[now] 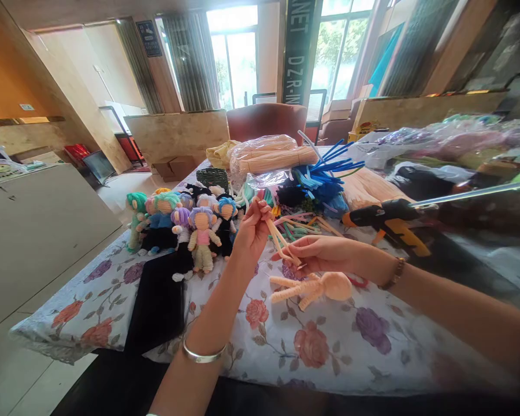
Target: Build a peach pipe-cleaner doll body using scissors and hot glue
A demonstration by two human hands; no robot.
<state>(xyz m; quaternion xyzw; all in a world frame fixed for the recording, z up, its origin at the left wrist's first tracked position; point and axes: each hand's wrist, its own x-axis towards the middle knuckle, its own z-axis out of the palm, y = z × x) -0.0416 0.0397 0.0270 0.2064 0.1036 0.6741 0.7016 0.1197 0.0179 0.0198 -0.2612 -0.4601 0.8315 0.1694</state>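
Peach pipe cleaners [279,238] stretch between my two hands over the table. My left hand [256,222] is closed on their upper end, with the fingers pinched together. Lower and to the right, my right hand [314,254] pinches the other end, where the strands look bent. Just below the right hand, an unfinished peach pipe-cleaner doll [312,287] lies on its side with a round head and bare limbs. Left of my hands stands a group of finished dolls [203,234] with coloured hair and clothes.
A glue gun [390,219] with a clear stick lies at the right. Behind my hands are blue pipe cleaners [329,164] and a wrapped peach bundle [275,159]. A black flat object [156,300] rests on the flowered tablecloth [277,341]. Plastic bags [450,144] pile up at the far right.
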